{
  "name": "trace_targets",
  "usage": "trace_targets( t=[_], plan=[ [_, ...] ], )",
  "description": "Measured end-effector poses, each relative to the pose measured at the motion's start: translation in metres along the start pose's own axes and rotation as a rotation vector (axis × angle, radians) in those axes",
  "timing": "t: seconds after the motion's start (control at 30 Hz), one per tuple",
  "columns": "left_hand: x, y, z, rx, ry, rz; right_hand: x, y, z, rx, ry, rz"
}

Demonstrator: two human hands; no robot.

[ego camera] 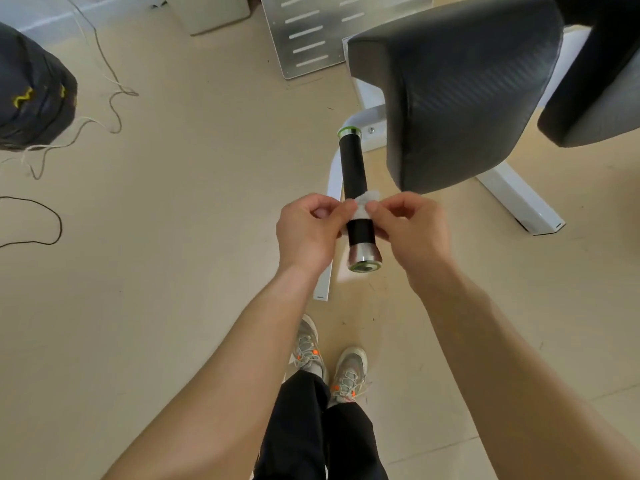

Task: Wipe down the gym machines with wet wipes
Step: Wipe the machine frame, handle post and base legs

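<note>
Wet wipe point(362, 204) around handle point(354, 168); seat pad point(457, 95) beside

Black machine handle point(355, 188), chrome end caps, beside black seat pad point(450, 95). White wet wipe point(362, 206) draped across handle, pinched from both sides by left hand point(308, 230) and right hand point(408, 230); possibly wrapped underneath. Beige floor point(173, 237), loose cords point(114, 98).

Wipe point(363, 205) on handle point(354, 174), seat pad point(457, 95) right of it, cable point(41, 220) far left
</note>
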State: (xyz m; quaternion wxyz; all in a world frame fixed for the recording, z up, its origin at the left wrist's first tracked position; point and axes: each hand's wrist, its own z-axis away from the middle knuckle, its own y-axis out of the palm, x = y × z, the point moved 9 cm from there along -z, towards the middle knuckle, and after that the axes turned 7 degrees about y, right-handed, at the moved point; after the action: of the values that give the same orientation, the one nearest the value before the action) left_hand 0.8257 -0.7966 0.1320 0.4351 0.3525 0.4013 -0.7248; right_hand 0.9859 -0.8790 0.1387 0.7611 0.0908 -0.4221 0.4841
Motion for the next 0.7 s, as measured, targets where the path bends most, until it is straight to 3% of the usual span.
trace_targets(
  t=[0.17,0.4,0.7],
  plan=[
    [-0.004,0.003,-0.019,-0.028,0.005,-0.037,0.016,0.006,-0.014,-0.015,-0.017,0.051],
    [0.016,0.002,0.025,0.178,-0.143,0.023,-0.004,-0.005,0.023,0.126,0.069,0.240],
    [-0.017,-0.003,-0.010,0.024,0.184,-0.235,0.018,0.007,-0.009,0.024,-0.038,0.125]
  ],
)
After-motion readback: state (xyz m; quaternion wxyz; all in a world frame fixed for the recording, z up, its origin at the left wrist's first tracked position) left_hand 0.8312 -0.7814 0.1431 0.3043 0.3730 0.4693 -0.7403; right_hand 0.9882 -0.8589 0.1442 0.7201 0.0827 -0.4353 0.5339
